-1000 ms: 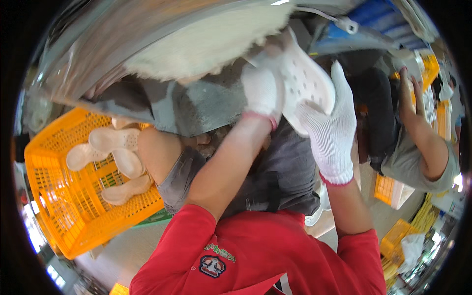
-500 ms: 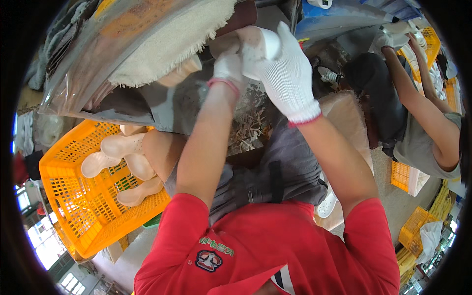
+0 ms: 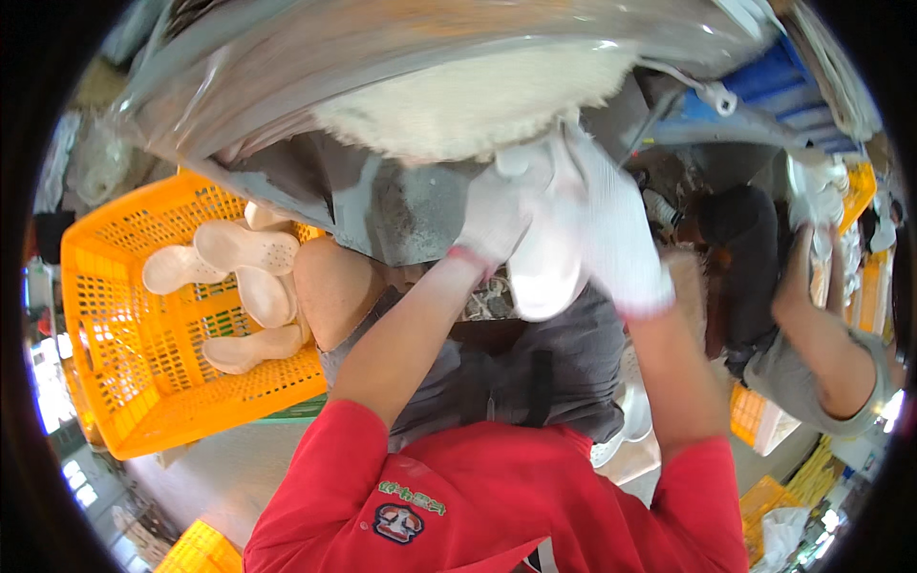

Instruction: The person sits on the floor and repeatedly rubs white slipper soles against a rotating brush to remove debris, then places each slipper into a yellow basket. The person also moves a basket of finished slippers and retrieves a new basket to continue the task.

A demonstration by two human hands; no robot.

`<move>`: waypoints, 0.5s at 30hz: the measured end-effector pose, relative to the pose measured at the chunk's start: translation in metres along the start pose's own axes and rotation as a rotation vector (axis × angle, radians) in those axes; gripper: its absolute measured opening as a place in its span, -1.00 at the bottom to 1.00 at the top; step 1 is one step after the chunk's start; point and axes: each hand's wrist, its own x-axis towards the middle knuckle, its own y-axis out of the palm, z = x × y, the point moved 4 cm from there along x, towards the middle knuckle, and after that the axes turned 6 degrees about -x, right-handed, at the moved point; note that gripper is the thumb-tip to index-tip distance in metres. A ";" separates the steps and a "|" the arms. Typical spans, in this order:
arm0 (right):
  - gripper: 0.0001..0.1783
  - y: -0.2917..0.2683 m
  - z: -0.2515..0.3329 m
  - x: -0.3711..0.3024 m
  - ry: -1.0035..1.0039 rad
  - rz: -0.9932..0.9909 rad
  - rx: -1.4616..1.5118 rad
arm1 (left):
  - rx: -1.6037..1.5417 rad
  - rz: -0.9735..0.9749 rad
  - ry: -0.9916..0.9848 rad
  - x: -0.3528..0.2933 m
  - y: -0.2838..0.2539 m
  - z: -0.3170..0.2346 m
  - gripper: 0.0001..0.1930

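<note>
A white clog (image 3: pixel 544 272) hangs between my hands in front of my lap, blurred by motion. My left hand (image 3: pixel 495 215), in a white knit glove with a pink cuff, is closed on its left side. On the other side my right hand (image 3: pixel 614 234), gloved the same way, grips it too, though its fingers are smeared and partly hidden. Just above the hands sits a broad white cloth wheel (image 3: pixel 468 105) with a frayed edge, under a clear plastic sheet (image 3: pixel 248 86). Whether the clog touches the frayed edge, I cannot tell.
At my left stands an orange crate (image 3: pixel 143 382) holding several off-white clogs (image 3: pixel 246 248). More white clogs (image 3: pixel 634 411) lie beside my right thigh. A co-worker (image 3: pixel 812 353) sits at the right by another orange crate (image 3: pixel 860 196). A grey metal housing (image 3: pixel 382 205) lies below the wheel.
Both hands have come lower and to the right in the picture, with the clog now hanging down toward my lap. The view has shifted, bringing the frayed wheel above the hands.
</note>
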 end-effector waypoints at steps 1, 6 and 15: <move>0.02 -0.010 0.015 -0.023 -0.163 -0.002 -0.123 | 0.081 0.035 0.182 0.012 0.010 0.002 -0.59; -0.50 -0.025 0.009 -0.061 -0.455 0.079 -0.710 | -0.597 0.195 -0.344 0.000 0.017 0.025 -0.64; -0.46 0.070 0.066 -0.065 -0.288 -0.158 -0.421 | -1.113 -0.082 -0.376 -0.018 -0.035 -0.026 -0.39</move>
